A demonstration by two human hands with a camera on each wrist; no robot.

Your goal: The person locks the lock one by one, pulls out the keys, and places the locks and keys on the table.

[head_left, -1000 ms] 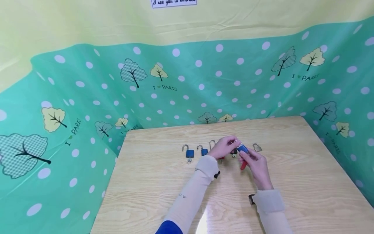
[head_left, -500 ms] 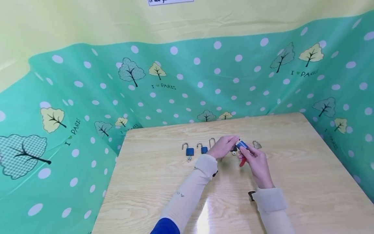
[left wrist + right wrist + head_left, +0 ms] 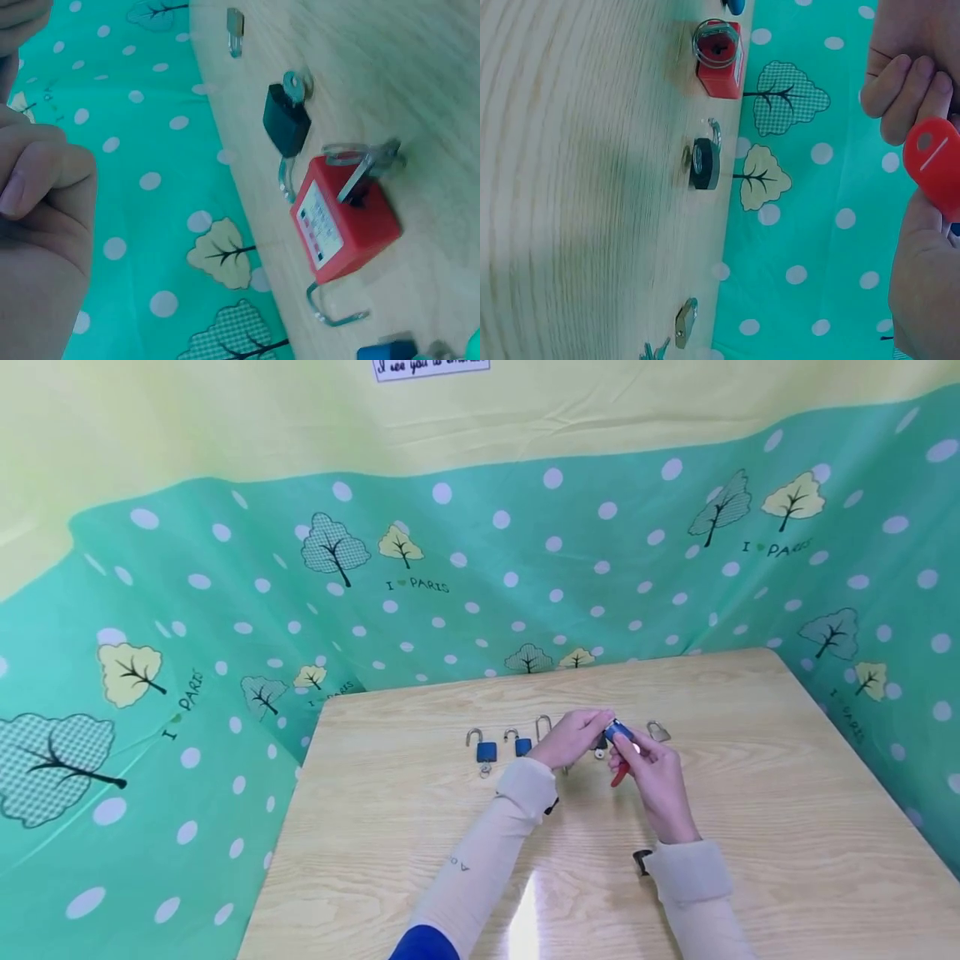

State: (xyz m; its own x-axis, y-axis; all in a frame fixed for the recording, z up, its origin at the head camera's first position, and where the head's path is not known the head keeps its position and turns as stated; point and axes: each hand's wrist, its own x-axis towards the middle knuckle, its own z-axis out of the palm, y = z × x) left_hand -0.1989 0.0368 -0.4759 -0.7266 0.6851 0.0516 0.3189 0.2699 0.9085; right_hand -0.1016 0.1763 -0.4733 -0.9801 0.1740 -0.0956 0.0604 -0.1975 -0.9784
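A small blue padlock [image 3: 617,729] is held up over the table between both hands. My left hand [image 3: 573,739] pinches its upper, shackle end with curled fingers, hiding most of the shackle. My right hand [image 3: 662,781] grips the body, thumb across its front. A red tag [image 3: 619,774] sticks out below the right thumb; in the right wrist view this tag [image 3: 936,161] shows a hole and a slot. Behind the hands lie a black padlock [image 3: 286,124] and a red padlock [image 3: 345,217] with a key in its keyhole.
Two blue padlocks with raised shackles, one larger [image 3: 487,752] and one smaller [image 3: 522,747], lie to the left on the wooden table [image 3: 390,827]. A brass-coloured padlock [image 3: 658,732] lies right of the hands, with keys [image 3: 654,350] near it. A green dotted cloth [image 3: 450,610] hangs behind.
The blue padlock has been drawn slightly left and turned in the fingers, and the left fingers now cover more of its shackle end. The padlocks on the table have not moved.
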